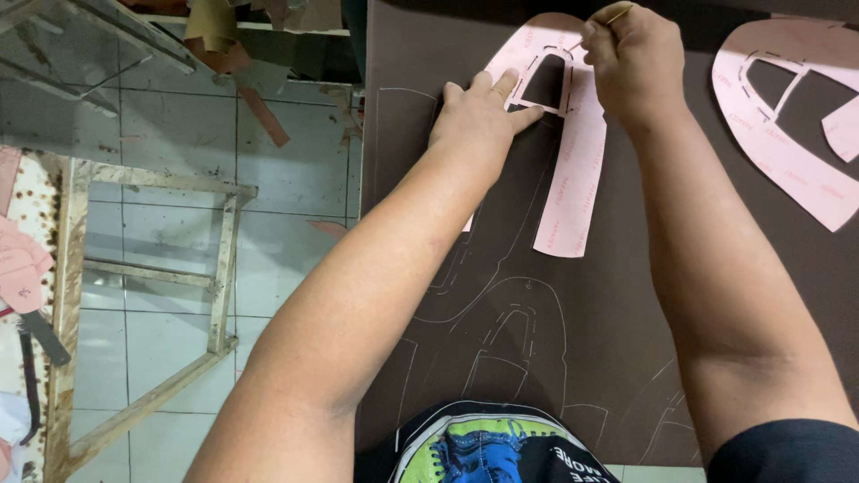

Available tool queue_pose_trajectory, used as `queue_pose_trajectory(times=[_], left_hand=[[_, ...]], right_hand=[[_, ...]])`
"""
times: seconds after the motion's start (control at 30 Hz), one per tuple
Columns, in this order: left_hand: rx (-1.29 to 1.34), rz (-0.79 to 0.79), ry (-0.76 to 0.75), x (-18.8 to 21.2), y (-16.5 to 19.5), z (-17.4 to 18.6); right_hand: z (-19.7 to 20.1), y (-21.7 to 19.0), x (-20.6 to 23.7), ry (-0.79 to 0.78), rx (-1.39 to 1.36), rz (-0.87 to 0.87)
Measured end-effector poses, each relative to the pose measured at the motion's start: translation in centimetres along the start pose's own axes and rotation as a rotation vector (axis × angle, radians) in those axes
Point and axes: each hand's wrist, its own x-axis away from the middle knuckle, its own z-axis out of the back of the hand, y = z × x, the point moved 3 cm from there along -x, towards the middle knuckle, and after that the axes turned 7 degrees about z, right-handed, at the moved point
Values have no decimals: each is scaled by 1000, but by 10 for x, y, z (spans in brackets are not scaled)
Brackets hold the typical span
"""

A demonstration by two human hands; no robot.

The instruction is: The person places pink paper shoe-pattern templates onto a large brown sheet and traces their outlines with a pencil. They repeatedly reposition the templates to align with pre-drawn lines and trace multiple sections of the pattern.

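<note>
A pink paper pattern (pixel 574 161) with cut-out slots lies on a dark brown sheet (pixel 501 233) that covers the work surface. My left hand (pixel 479 112) presses flat on the left side of the pattern, fingers spread. My right hand (pixel 631 58) is closed around a thin yellowish marking stick (pixel 613 16), its tip at the top edge of the pattern. Pale traced outlines of the same shape show on the sheet nearer to me.
A second pink pattern (pixel 787 152) lies at the far right of the sheet. Left of the table is a tiled floor (pixel 179 179) with a worn wooden frame (pixel 143 295) and scraps of material. More pink pieces (pixel 20 264) sit at the left edge.
</note>
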Motion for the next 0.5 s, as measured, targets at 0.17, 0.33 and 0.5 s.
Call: queue_pose_trajectory(times=[0.17,0.33,0.5], left_hand=[[33,12,-29,0,0,1],[44,24,-55,0,1,4],[81,24,-43,-1,2,1]], right_hand=[[5,-6,6,-22,84,129],[12,-1,15,-50,25,-48],[10,1,28,-3,-21,-51]])
